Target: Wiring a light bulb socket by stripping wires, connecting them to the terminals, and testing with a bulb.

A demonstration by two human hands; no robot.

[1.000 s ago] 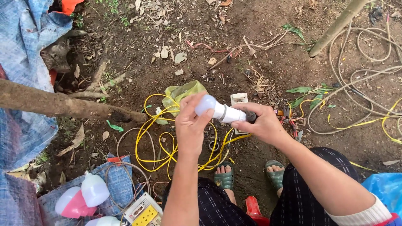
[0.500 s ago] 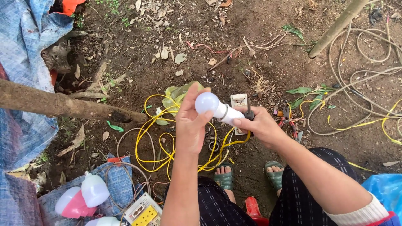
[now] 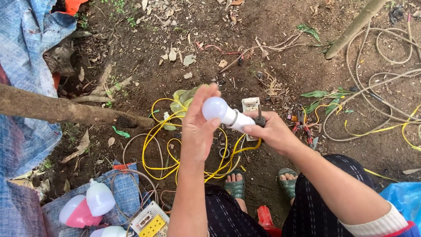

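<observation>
**A white bulb held over yellow wire**

Spare bulbs (image 3: 94,204) lie at lower left. The left hand (image 3: 198,127), open, touches the white bulb (image 3: 221,112) with its fingers. The right hand (image 3: 274,131) is clenched around the bulb's socket (image 3: 258,121), above yellow wire (image 3: 160,151).

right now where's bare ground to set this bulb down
Bare dirt lies between the leaf litter and the grey cable loops. Crowded: yellow wire under the light bulb, tools beside the right hand.
</observation>
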